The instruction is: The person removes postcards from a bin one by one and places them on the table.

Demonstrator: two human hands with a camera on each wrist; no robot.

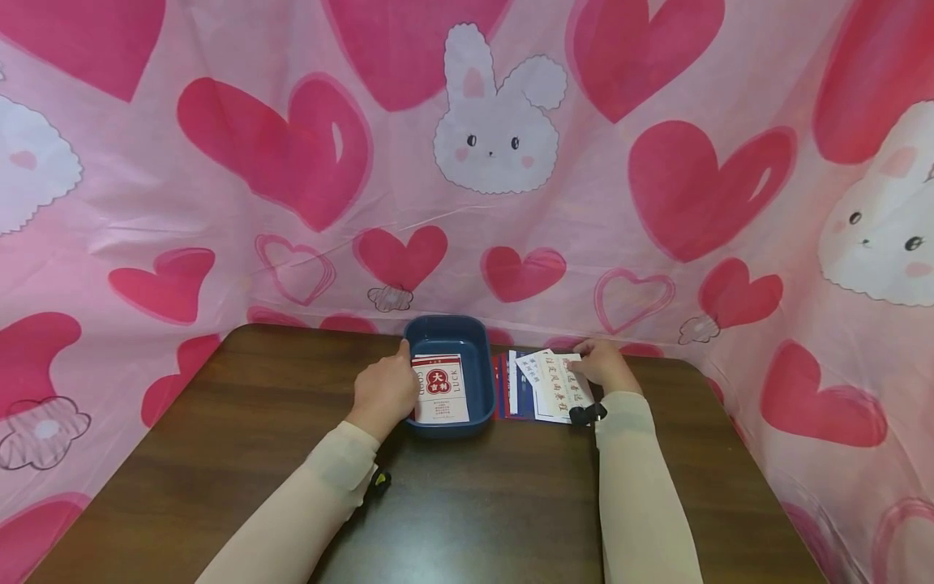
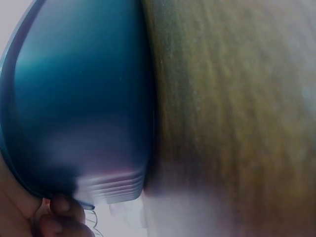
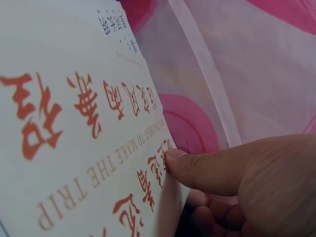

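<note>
My left hand (image 1: 385, 389) grips the left rim of a dark blue plastic bin (image 1: 478, 381), with fingertips curled at the edge in the left wrist view. Inside the bin lies a white and red card (image 1: 442, 410) printed with "LUCK". To the right, my right hand (image 1: 607, 369) pinches a white card (image 1: 556, 404) with red characters by its right edge, the thumb (image 3: 205, 170) on its printed face. Under and beside that card are a smaller white card (image 1: 529, 370) and blue and red cards (image 1: 513, 405), partly hidden.
A brown wooden table (image 1: 467, 503) carries the bin and cards near its far edge. Behind and at both sides hangs a pink cloth (image 1: 409, 178) with hearts and rabbits. A small black object (image 1: 587, 414) is at the right cuff.
</note>
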